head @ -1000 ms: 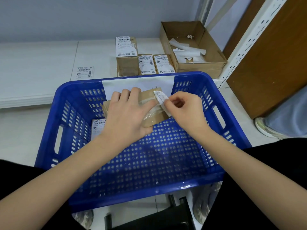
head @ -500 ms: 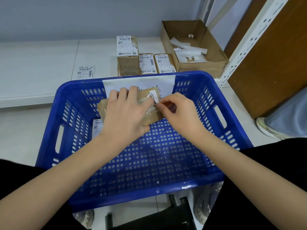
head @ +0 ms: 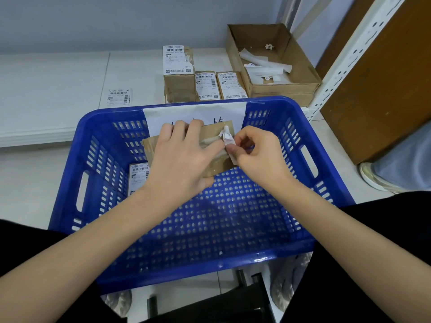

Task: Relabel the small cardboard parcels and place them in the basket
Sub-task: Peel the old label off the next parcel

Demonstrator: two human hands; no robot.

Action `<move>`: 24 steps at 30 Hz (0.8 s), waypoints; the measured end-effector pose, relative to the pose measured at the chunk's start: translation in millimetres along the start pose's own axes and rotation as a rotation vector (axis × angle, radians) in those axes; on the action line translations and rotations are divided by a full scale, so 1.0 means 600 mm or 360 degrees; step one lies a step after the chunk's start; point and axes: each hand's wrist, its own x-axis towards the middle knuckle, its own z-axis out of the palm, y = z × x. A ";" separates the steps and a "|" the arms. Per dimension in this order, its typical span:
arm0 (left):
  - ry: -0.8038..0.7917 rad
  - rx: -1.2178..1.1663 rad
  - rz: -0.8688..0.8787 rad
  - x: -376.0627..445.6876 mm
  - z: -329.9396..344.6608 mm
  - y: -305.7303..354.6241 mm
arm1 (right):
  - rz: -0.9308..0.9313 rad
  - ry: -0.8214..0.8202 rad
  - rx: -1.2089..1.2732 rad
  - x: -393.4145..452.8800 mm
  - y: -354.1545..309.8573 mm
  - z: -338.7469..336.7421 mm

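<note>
A small cardboard parcel [head: 211, 132] is held over the far part of the blue basket [head: 303, 247]. My left hand [head: 180, 157] lies over its top and grips it, fingers wrapped over the far edge. My right hand [head: 255, 151] pinches a crumpled white label [head: 227, 139] that is partly peeled off the parcel's right end. One labelled parcel [head: 137, 177] lies inside the basket at the left wall. Three more labelled parcels [head: 178, 75] stand on the white shelf behind the basket.
An open cardboard box [head: 300, 66] with white paper strips sits at the back right. A loose label sheet [head: 118, 96] lies on the shelf [head: 46, 89] at left. A white paper sign [head: 193, 113] hangs on the basket's far wall. A white rack post [head: 349, 57] and brown panel stand right.
My right hand has peeled the white label further off the parcel and bunched it up. The parcel shifted slightly in my left hand.
</note>
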 end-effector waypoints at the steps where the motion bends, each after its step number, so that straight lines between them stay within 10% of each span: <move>1: 0.0003 -0.0002 0.0012 0.000 0.000 -0.002 | 0.0022 -0.0006 0.0064 0.000 0.000 -0.002; 12: -0.0057 -0.0001 0.0069 -0.009 -0.002 -0.025 | 0.0452 -0.0224 0.0776 0.003 0.000 -0.015; 24: -0.0085 0.0057 0.0031 -0.011 -0.001 -0.014 | -0.0073 -0.0003 -0.0030 0.006 0.003 -0.002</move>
